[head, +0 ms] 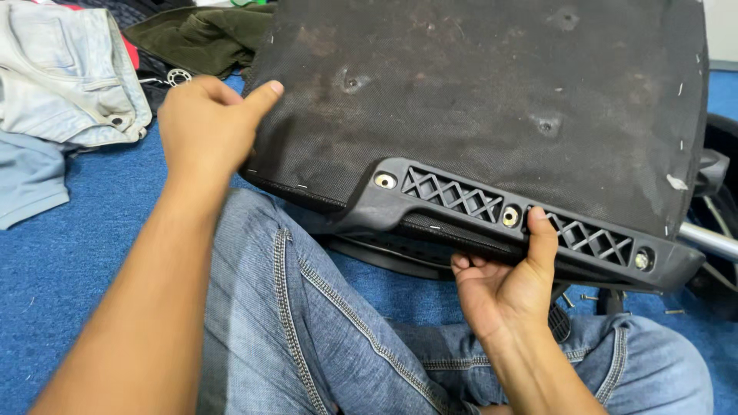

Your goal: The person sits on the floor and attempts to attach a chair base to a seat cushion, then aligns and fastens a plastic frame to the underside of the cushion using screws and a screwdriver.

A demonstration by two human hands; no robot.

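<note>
At the upper left of the frame a pile of clothes (69, 69), pale denim with a dark olive garment beside it, is lying on the blue carpeted floor (69, 253), well apart from the work. Moving right, the left hand (206, 127) is gripping the left edge of an upturned office chair seat (492, 92); its grip is clamped on that edge, thumb lying on the worn dark fabric underside and the fingers curling behind out of sight, seemingly to keep the seat from tipping or swinging. The seat is filling the upper centre and right of the frame, leaning towards the person with its lower edge over the jeans-clad lap (307, 323), which seems to be taking some of its weight. Along that lower edge a black plastic bracket (523, 219) with lattice openings and round bolt holes is running down towards the right. The right hand (503, 288) is holding this bracket from below, its grip closed on it with the thumb pressing on the face, apparently steadying the seat. At the far right a chrome tube (711, 240) is showing, and small screws (588, 297) are lying loose on the carpet just beneath.
</note>
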